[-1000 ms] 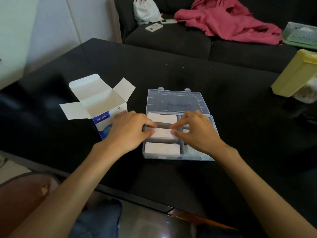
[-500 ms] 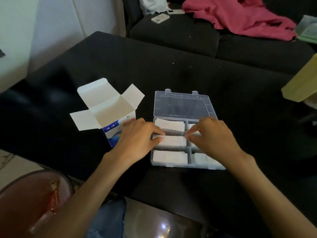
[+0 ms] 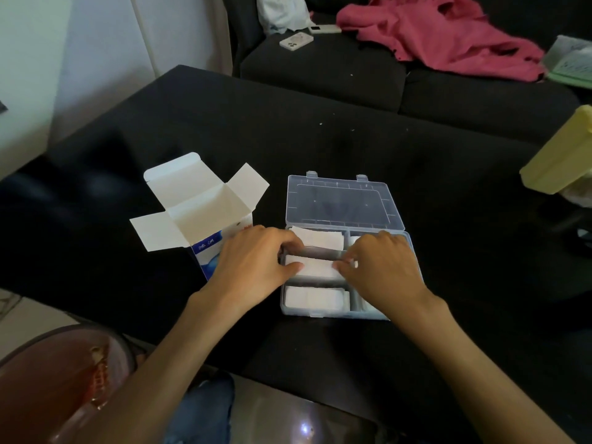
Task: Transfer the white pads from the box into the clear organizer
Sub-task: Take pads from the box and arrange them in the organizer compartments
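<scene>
The pad in play [image 3: 315,268] lies in the middle left compartment of the clear organizer [image 3: 347,277], its long axis running left to right across the organizer, parallel to the hinge of the open lid [image 3: 342,200]. Both hands sit at its two short ends — the left hand [image 3: 253,267] at the end nearer the box, thumb and curled fingers pinching that end, and the right hand [image 3: 381,270] at the end against the organizer's central divider, its fingertips pinched down onto the pad's corner. Neither hand is nearer than the other; they bracket the pad, so the coming move, as I judge it, turns on pressing it flat and square along that axis into its slot.

Another white pad [image 3: 320,240] lies in the compartment next to the lid, and a third [image 3: 315,298] in the compartment on the organizer's near side. White shows in the right-hand column too, mostly hidden under the right hand. The box [image 3: 205,219] stands open just left of the organizer on the black tabletop [image 3: 352,139], flaps spread; I cannot see whether any pads remain inside.

Against half a second ago, the left hand's fingers have curled further over the pad's end and the right hand's fingertips have closed in on the other end — the pad itself stays in the same compartment. The box and organizer keep their places relative to each other.
</scene>
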`<move>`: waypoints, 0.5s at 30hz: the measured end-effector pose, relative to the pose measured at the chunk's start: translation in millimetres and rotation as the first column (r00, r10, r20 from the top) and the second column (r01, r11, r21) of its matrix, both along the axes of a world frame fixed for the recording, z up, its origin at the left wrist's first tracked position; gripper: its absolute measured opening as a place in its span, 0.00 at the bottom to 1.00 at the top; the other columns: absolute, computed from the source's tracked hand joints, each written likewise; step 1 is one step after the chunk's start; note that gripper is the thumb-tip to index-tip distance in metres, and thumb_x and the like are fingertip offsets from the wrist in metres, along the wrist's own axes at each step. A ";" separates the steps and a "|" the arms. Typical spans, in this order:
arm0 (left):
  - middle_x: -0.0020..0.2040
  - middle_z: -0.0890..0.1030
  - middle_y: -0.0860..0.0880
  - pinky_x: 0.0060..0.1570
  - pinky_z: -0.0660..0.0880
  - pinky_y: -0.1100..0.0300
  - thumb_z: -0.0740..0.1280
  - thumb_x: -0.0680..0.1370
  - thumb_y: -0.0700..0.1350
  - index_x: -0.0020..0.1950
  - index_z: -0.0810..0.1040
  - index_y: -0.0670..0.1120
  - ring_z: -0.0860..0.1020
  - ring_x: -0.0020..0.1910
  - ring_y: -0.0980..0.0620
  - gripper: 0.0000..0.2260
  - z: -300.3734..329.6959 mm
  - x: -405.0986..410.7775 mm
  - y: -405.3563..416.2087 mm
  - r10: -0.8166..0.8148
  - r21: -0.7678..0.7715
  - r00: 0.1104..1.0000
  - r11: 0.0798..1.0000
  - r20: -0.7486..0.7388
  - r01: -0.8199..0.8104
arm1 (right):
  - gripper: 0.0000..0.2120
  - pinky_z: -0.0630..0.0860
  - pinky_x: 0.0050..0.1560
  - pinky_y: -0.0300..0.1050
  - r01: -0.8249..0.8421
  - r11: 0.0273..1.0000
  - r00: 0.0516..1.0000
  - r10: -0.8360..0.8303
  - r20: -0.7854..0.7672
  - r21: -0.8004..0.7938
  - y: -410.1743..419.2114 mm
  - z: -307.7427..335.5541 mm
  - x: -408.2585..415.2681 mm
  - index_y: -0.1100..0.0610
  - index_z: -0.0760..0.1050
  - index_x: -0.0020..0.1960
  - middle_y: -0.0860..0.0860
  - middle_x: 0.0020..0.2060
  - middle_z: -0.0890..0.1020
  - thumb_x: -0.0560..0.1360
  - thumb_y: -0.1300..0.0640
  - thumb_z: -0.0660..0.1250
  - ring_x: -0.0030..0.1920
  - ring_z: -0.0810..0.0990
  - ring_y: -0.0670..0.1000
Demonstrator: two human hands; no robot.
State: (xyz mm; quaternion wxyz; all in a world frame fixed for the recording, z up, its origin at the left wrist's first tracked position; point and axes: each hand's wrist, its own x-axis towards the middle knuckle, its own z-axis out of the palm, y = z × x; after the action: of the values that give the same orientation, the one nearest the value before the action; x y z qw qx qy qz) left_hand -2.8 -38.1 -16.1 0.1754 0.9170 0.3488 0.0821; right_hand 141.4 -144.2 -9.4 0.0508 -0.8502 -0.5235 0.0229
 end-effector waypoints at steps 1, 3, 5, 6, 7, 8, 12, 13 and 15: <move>0.51 0.81 0.58 0.48 0.71 0.69 0.69 0.74 0.56 0.59 0.78 0.57 0.77 0.48 0.60 0.14 1.5 0.4 0.1 0.025 -0.009 0.998 1.000 0.065 -0.024 | 0.12 0.72 0.54 0.40 0.003 0.999 0.998 -0.001 -0.055 0.045 -1.0 5.4 3.6 0.49 0.81 0.49 0.46 0.43 0.82 0.76 0.44 0.63 0.43 0.77 0.44; 0.51 0.81 0.57 0.46 0.70 0.71 0.68 0.75 0.55 0.57 0.79 0.55 0.77 0.46 0.60 0.12 4.8 2.6 1.5 0.074 -0.040 0.980 0.997 0.186 -0.067 | 0.05 0.70 0.38 0.33 -0.001 0.991 0.985 0.023 -0.172 0.131 1.2 19.1 16.9 0.44 0.77 0.46 0.42 0.36 0.78 0.74 0.45 0.65 0.35 0.74 0.40; 0.57 0.80 0.55 0.55 0.73 0.64 0.65 0.77 0.52 0.61 0.77 0.55 0.77 0.53 0.57 0.13 5.6 6.5 1.0 0.070 -0.014 0.975 0.998 0.211 -0.069 | 0.06 0.66 0.34 0.31 -0.059 0.979 0.979 0.095 -0.179 0.195 7.7 25.7 38.0 0.45 0.78 0.48 0.41 0.36 0.76 0.73 0.45 0.67 0.34 0.72 0.40; 0.61 0.78 0.54 0.60 0.72 0.61 0.64 0.78 0.51 0.64 0.75 0.55 0.76 0.58 0.55 0.15 4.5 9.0 0.3 0.059 0.010 0.981 0.998 0.187 -0.062 | 0.08 0.66 0.35 0.31 -0.092 0.978 0.975 0.127 -0.182 0.185 11.6 25.7 47.9 0.46 0.79 0.49 0.42 0.38 0.77 0.72 0.45 0.68 0.35 0.72 0.40; 0.64 0.76 0.53 0.63 0.71 0.58 0.63 0.79 0.50 0.67 0.72 0.55 0.75 0.61 0.54 0.16 3.0 11.4 0.5 0.055 0.025 0.987 0.998 0.151 -0.060 | 0.11 0.66 0.37 0.32 -0.133 0.979 0.969 0.161 -0.190 0.152 16.0 24.3 54.7 0.47 0.79 0.50 0.42 0.40 0.77 0.71 0.45 0.68 0.37 0.73 0.41; 0.66 0.74 0.53 0.65 0.70 0.56 0.61 0.79 0.50 0.69 0.70 0.55 0.73 0.64 0.53 0.17 1.0 13.2 0.9 0.055 0.031 0.993 0.998 0.106 -0.059 | 0.14 0.68 0.40 0.34 -0.173 0.980 0.963 0.190 -0.192 0.098 20.0 20.4 59.0 0.48 0.79 0.52 0.42 0.42 0.77 0.70 0.43 0.69 0.41 0.74 0.42; 0.70 0.70 0.51 0.66 0.66 0.56 0.60 0.81 0.48 0.73 0.64 0.54 0.71 0.66 0.52 0.20 -8.2 22.3 6.5 0.051 0.051 0.991 0.998 -0.122 -0.045 | 0.20 0.73 0.53 0.43 -0.251 0.968 0.946 0.240 -0.217 -0.025 30.6 9.9 63.3 0.46 0.78 0.56 0.41 0.47 0.75 0.67 0.39 0.69 0.50 0.73 0.45; 0.71 0.69 0.51 0.67 0.65 0.55 0.61 0.81 0.48 0.74 0.62 0.54 0.70 0.67 0.51 0.21 -9.1 23.3 6.9 0.048 0.057 0.985 0.998 -0.167 -0.039 | 0.20 0.73 0.53 0.43 -0.267 0.963 0.941 0.252 -0.228 -0.036 32.4 8.9 64.7 0.46 0.78 0.56 0.42 0.48 0.76 0.67 0.40 0.70 0.50 0.73 0.45; 0.71 0.69 0.52 0.67 0.65 0.56 0.60 0.81 0.49 0.74 0.62 0.55 0.70 0.67 0.51 0.22 -11.0 23.2 8.1 0.044 0.099 0.982 0.995 -0.183 -0.026 | 0.20 0.73 0.52 0.42 -0.302 0.951 0.931 0.281 -0.233 -0.062 35.7 8.8 65.1 0.48 0.78 0.56 0.43 0.49 0.77 0.68 0.41 0.70 0.48 0.73 0.45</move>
State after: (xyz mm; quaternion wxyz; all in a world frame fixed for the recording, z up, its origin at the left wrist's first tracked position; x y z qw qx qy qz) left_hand 20.3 -30.0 -27.1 0.0964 0.9217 0.3753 0.0166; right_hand 206.5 -108.4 -0.6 0.0634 -0.7566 -0.6333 0.1499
